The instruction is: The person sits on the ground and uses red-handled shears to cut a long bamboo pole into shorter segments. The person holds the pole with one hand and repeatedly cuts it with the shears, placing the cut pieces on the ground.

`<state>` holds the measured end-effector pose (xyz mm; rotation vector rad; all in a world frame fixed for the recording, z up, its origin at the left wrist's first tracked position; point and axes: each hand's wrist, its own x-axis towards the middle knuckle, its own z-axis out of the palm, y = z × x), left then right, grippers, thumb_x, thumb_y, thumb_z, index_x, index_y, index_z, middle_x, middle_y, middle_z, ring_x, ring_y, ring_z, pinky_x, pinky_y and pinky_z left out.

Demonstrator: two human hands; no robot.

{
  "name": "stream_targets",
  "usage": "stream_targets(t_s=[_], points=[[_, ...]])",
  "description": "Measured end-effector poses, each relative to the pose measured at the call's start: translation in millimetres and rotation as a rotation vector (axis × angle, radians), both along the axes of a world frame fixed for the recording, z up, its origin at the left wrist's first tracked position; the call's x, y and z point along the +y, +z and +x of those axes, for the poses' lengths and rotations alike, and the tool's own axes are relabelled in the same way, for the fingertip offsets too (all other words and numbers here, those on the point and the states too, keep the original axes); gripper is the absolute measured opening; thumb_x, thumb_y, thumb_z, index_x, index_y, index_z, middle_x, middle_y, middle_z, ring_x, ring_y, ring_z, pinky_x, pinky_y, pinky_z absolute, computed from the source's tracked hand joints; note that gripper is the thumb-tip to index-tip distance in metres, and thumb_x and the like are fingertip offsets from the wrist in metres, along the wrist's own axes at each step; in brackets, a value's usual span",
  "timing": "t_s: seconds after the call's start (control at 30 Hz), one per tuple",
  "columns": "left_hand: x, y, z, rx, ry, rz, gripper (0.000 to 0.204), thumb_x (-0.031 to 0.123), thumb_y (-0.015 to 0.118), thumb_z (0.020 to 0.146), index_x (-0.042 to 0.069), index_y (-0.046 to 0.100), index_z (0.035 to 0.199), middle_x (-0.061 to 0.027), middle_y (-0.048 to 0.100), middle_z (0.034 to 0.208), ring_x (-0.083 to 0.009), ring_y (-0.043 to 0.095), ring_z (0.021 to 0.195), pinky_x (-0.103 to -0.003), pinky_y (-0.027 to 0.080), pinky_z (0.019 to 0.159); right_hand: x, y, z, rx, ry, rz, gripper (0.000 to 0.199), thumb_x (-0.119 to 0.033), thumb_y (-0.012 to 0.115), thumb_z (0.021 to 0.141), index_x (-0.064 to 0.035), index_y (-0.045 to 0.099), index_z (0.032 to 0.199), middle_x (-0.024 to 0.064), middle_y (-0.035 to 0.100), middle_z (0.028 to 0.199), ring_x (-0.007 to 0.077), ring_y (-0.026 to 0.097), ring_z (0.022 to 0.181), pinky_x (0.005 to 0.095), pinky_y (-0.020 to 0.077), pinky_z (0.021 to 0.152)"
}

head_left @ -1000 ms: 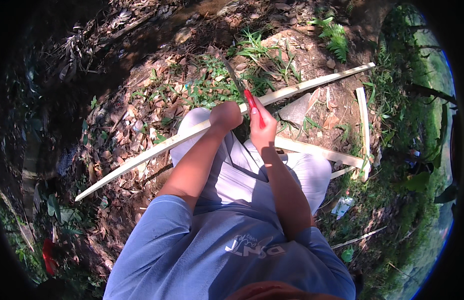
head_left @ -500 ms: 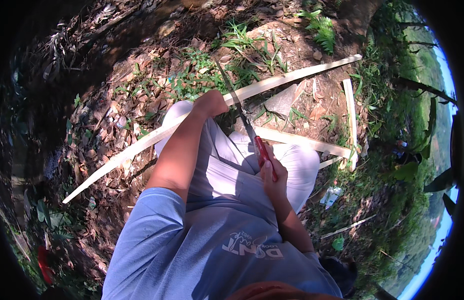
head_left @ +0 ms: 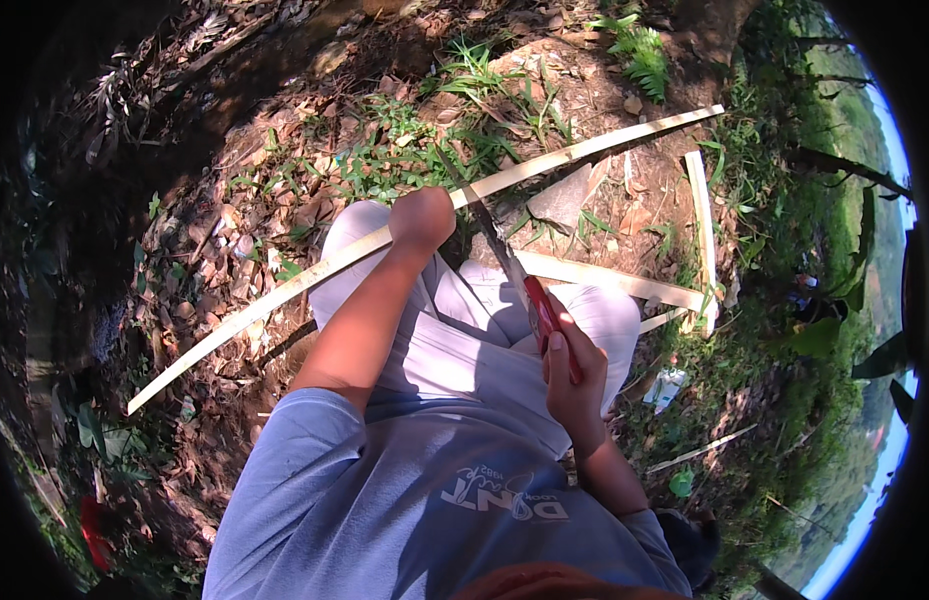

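So the person was crouched on a dirt patch full of dry leaves, working a long bamboo strip (head_left: pixel 284 290) laid across their knees. Left hand (head_left: pixel 421 218) was clamped around the strip right over the left knee, fist closed on it. Right hand (head_left: pixel 569 385) was wrapped tight around the red handle of a knife (head_left: pixel 504 262), pulled in close to the lap, with the blade pointing up and away toward the strip. From where I stood the blade tip looked just at or beside the strip near the left hand, but I couldn't tell if it was actually biting in.

As for progress, I'd guess they were partway through. A couple of shorter pale slats (head_left: pixel 604 282) already lay on the ground by the right knee, and another one (head_left: pixel 700 215) stood off beyond them, so some pieces looked finished. The long strip itself looked whole and pretty even along its length, running from the leaf litter on the left up to the grass (head_left: pixel 424 160) on the right.
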<state>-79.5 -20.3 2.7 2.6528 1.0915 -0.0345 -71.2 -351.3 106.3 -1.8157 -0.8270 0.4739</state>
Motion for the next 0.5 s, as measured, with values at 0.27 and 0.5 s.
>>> stream_targets(t_s=[0.27,0.5], points=[[8,-11,2,0.023,0.014,-0.009,0.025,0.03,0.077,0.088,0.008,0.083,0.096,-0.0187,0.081,0.096,-0.0366,0.081,0.09,-0.047,0.066,0.082,152,-57,43,0.089,-0.074,0.297,0.04,-0.016,0.062,0.11,0.0016,0.067,0.146,0.008,0.072,0.083,0.0079,0.058,0.068,0.0282,0.0489,0.064],[7,3,1,0.055,-0.006,-0.008,0.028,0.034,0.078,0.09,0.008,0.083,0.097,-0.0173,0.082,0.097,-0.0361,0.081,0.094,-0.048,0.065,0.084,200,-73,54,0.096,-0.072,0.301,0.04,-0.016,0.062,0.11,0.0014,0.066,0.146,0.0227,0.079,0.108,0.016,0.074,0.098,0.0314,0.056,0.088]])
